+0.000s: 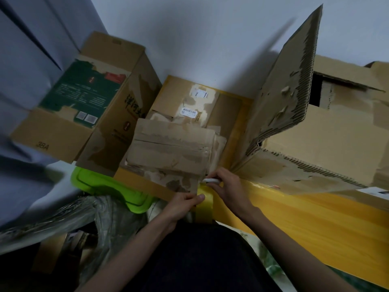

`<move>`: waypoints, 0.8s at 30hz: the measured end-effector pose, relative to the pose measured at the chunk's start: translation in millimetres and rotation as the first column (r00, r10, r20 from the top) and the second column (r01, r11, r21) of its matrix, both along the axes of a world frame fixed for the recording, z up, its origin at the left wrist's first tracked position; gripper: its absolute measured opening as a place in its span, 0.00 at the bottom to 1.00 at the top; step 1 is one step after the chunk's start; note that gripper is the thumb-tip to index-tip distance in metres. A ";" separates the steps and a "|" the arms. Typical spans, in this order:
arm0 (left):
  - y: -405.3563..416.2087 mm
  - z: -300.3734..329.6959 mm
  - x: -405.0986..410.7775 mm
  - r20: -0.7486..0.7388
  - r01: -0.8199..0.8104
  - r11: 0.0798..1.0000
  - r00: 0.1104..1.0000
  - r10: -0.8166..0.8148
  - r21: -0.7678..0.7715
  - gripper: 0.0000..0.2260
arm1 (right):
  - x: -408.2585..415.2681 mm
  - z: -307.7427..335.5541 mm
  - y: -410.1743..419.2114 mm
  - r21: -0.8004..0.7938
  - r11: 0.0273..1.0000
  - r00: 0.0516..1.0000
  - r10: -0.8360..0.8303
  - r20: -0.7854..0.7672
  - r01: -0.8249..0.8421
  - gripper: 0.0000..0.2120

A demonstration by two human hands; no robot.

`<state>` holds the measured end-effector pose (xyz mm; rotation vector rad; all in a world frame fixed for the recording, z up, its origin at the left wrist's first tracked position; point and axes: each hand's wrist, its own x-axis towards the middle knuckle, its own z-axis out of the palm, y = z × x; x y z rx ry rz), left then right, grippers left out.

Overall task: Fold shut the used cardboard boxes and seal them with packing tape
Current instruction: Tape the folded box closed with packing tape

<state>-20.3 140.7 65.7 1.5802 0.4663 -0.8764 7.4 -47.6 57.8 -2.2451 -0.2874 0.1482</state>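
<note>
Both-handed, left hand (185,202) pinches yellow tape (205,199).

A cluttered storage corner in a home, it seems: used cardboard boxes (109,114) with torn tape and shipping labels (190,111) crowd against a plain white wall (200,34), a large ragged box (315,131) sits on a yellow wooden surface (315,224), a green plastic lid (109,190) and crumpled plastic sheeting (105,216) lie below

both hands (207,194) hold yellow tape (205,198) against a taped box (170,148).
</note>
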 end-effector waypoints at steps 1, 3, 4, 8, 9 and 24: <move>0.4 -0.4 0.0 -0.001 -0.002 1.000 1.000 0.002 -0.007 0.10 | 0.7 -0.3 0.6 -0.008 1.000 1.000 0.004 -0.008 -0.004 0.07; 0.7 -1.1 0.4 -0.001 -0.001 1.000 1.000 0.001 -0.013 0.09 | 2.3 -0.3 2.0 -0.021 1.000 1.000 0.015 -0.016 -0.016 0.08; 0.4 -0.4 0.7 -0.003 -0.003 1.000 1.000 0.002 -0.013 0.09 | 3.3 0.0 2.8 -0.029 0.999 1.000 0.024 -0.017 -0.024 0.07; -0.7 0.9 2.3 -0.008 -0.007 1.000 1.000 0.007 -0.017 0.08 | 6.1 3.8 4.4 -0.066 0.996 0.998 0.059 -0.026 -0.061 0.06; -0.5 0.0 2.7 -0.009 -0.005 1.000 1.000 0.005 -0.014 0.08 | 7.1 4.9 4.8 -0.073 0.995 0.997 0.070 -0.027 -0.072 0.06; -3.6 5.0 3.8 0.001 -0.004 1.000 1.000 0.004 0.016 0.08 | 25.7 12.0 8.5 -0.235 0.952 0.978 0.176 -0.111 -0.197 0.04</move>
